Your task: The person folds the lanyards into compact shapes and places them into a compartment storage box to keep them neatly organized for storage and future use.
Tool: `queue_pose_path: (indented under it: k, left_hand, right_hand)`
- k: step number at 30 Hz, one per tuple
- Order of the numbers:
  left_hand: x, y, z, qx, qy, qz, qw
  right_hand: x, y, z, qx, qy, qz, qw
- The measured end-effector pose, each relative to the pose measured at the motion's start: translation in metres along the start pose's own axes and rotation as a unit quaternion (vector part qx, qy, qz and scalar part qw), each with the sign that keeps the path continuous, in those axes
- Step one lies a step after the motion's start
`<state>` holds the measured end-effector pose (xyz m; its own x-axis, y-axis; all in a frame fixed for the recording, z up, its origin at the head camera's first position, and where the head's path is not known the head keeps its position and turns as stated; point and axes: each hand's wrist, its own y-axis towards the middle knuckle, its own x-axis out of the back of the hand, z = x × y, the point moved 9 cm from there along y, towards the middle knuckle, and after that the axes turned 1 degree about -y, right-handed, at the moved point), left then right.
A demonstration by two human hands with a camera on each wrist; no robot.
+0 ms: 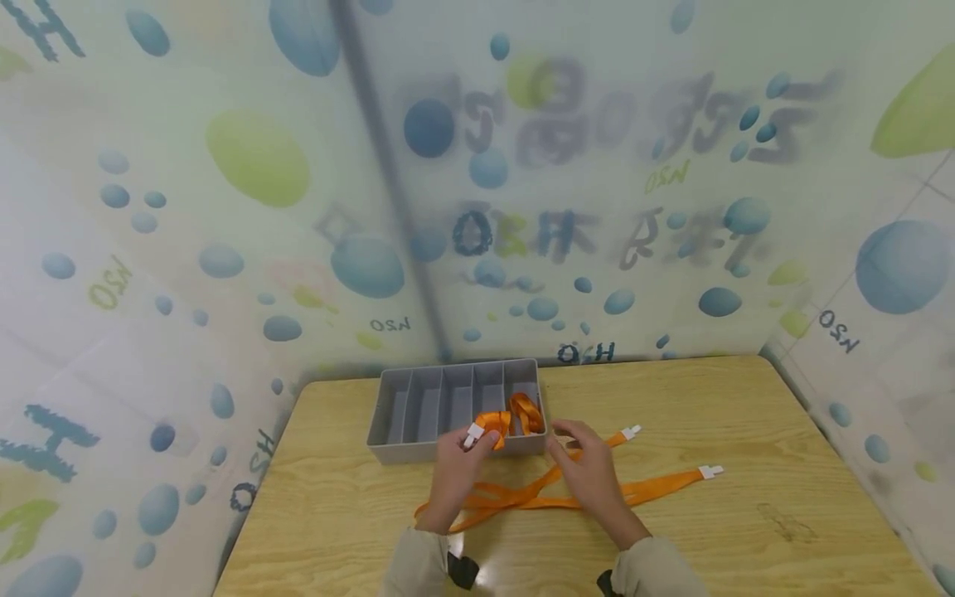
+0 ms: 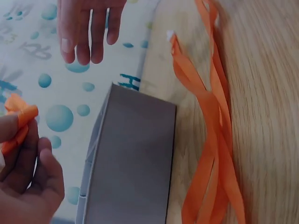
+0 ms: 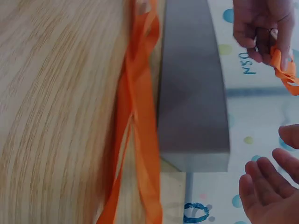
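My left hand pinches a folded orange lanyard with a white clip, above the front edge of a grey divided box. In the left wrist view, thumb and fingers close around the folded lanyard. My right hand hovers off the box's right front corner, fingers apart and holding nothing; the right wrist view shows the same hand with its palm bare. Another bundled orange lanyard lies in the box's rightmost compartment. Loose orange lanyards cross on the table below both hands.
The wooden table carries the box near its back edge. White clips end the loose lanyards on the right. A patterned curtain with blue and green spots stands behind and at both sides of the table.
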<state>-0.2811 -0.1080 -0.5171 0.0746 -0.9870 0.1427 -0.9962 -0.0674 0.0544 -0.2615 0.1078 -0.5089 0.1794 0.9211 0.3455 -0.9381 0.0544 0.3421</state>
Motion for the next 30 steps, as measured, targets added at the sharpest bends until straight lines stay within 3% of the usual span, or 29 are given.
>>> queue_pose_path:
  k: [4, 13, 24, 30]
  left_hand:
    - [0.006, 0.007, -0.001, -0.028, 0.013, -0.026, 0.9992]
    - [0.016, 0.021, 0.005, -0.022, 0.093, -0.093, 0.9911]
    - [0.016, 0.036, 0.006, -0.048, 0.184, -0.114, 0.9751]
    - [0.012, 0.042, 0.007, -0.053, 0.228, -0.103, 0.9666]
  right_hand:
    - [-0.009, 0.006, -0.012, -0.014, -0.021, 0.018, 1.0]
    - [-0.027, 0.008, -0.032, -0.048, -0.026, 0.06, 0.997]
    - [-0.03, 0.016, -0.043, -0.099, -0.033, 0.044, 0.994]
    - [-0.03, 0.019, -0.044, -0.092, -0.038, 0.024, 0.995]
